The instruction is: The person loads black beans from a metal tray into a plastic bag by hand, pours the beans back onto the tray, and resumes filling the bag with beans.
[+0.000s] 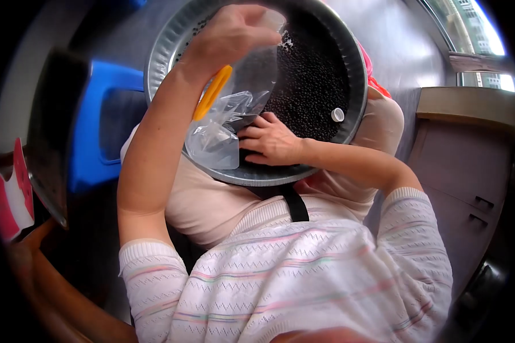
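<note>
A wide metal basin [357, 91] on my lap holds a layer of small black beans [306, 80]. Across its left side lies a clear, crinkled plastic container [217, 146], which looks like a soft bottle, with a yellow loop handle [213, 92]. My left hand [234, 31] is closed at the far end, gripping a translucent part; whether it belongs to the same container is hard to see. My right hand [272, 140] is low in the basin with fingers spread, fingertips over the beans beside the clear plastic. A small white cap [337, 115] rests on the beans at the right.
A blue plastic stool [83, 128] stands left of the basin. At right is a grey cabinet [458, 171] with dark handles, below a window. Something red and white [17, 191] is at the far left, near a wooden piece [68, 297].
</note>
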Motion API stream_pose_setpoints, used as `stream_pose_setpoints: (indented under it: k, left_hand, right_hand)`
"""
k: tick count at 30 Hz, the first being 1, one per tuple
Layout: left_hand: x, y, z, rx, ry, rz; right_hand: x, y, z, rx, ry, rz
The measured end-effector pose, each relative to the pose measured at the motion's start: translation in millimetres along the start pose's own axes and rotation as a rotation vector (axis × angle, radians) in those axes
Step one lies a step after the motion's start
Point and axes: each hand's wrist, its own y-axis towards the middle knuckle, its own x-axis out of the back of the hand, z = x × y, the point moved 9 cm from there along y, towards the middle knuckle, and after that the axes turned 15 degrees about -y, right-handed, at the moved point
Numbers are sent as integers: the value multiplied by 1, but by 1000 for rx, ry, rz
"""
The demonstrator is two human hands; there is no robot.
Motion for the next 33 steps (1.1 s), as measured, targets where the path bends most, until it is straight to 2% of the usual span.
stream_pose_setpoints:
  k: [4,7,8,9,11,12,13,15,16,17,19,25,26,29,33]
  left_hand:
    - [0,0,0,18,14,4]
    - [0,-1,-1,9,1,-1]
    - [0,0,-1,8,6,16]
    - [1,2,1,6,13,30]
    - [2,3,2,5,26,41]
    - [3,3,4,7,29,37]
    - [3,3,4,8,34,35]
    - [2,3,2,1,34,39]
    - [1,3,1,-2,35,43]
    - [1,2,0,0,35,43]
    - [-1,3,-1,3,36,50]
    - [-6,1,-2,46,-20,24]
    - [-6,1,-3,63,-44,12]
    - [-7,1,2,57,-152,19]
    - [-7,0,0,81,-161,29]
  right_hand:
    - [-17,-6,-2,68,-66,90]
    - [-19,-13,-27,7,-191,142]
    - [-14,-14,-37,-8,-254,60]
    - [-17,-16,-49,-54,-240,99]
    - [-14,-20,-73,-207,-98,107]
    - [-6,-21,-85,-286,19,9]
    - [-3,-24,-102,-455,137,7]
    - [-8,-40,-132,-839,623,-69]
    - [-1,-42,-131,-1032,935,-15]
    - [3,-44,-135,-1095,1144,-81]
    - [31,-35,-141,-1068,1361,-268]
    - [134,30,-156,-655,1647,-681]
    - [146,49,-154,-399,1801,-598]
    - [157,64,-167,-602,1716,-837]
    - [158,76,-169,-688,1609,-939]
